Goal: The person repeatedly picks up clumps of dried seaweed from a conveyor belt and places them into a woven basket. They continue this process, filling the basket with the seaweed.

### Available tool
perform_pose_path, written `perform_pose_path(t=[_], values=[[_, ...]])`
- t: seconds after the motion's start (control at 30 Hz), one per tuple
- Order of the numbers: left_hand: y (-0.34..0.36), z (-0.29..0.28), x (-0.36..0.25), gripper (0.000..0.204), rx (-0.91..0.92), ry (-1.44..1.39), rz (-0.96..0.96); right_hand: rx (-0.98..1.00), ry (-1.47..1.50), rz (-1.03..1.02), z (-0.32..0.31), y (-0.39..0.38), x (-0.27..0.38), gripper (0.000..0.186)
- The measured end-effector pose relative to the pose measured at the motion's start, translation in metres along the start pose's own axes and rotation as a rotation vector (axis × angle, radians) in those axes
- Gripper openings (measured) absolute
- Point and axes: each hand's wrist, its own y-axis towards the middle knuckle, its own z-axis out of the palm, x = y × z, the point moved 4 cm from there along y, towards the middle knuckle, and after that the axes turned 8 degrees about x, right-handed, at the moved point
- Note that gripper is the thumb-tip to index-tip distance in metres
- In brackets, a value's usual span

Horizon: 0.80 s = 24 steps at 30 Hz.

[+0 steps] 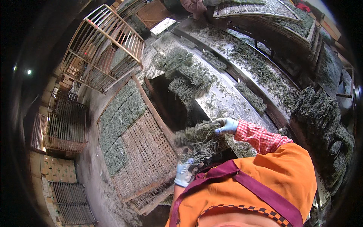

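My right hand (226, 126), in a pale blue glove, grips a loose, grey-green clump of dried stringy plant material (202, 142) over the edge of a metal worktop (215, 108). My left hand (183, 173), gloved likewise, is at the lower end of that clump with its fingers curled into it. Just left of the clump lies a slatted mesh tray (141, 159) in a wooden frame, partly covered with flat mats of the same material (119, 117). More loose clumps (187, 75) lie on the worktop further forward, and a large heap (321, 136) is at my right.
Empty-slatted racks stand at upper left (102, 49) and left (64, 125), beside a pale dusty floor (90, 166). A long channel with scattered strands (264, 68) runs along the right. Stacked trays (257, 9) are at the top, where another person's arm (193, 7) shows.
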Motion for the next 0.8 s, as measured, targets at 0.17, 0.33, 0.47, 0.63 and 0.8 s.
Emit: perform_pose_path(t=[0.17,0.33,0.47,0.63,0.8], values=[[-0.013,0.014,-0.022,0.057,0.113,0.002,0.222,-0.157,0.573,-0.31,-0.036,-0.02,0.022,0.031],[-0.024,0.014,-0.024,0.043,0.188,-0.022,0.181,-0.473,0.613,-0.244,-0.062,-0.046,0.01,0.019],[-0.018,-0.003,-0.017,0.044,0.056,-0.01,0.201,-0.55,0.678,-0.222,-0.064,-0.053,-0.019,0.019],[-0.006,-0.025,-0.007,0.05,0.078,-0.006,0.2,-0.501,0.781,-0.286,-0.075,-0.054,-0.053,0.017],[-0.001,-0.048,-0.003,0.049,0.031,0.034,0.246,-0.437,0.74,-0.411,-0.09,-0.049,-0.04,0.015]])
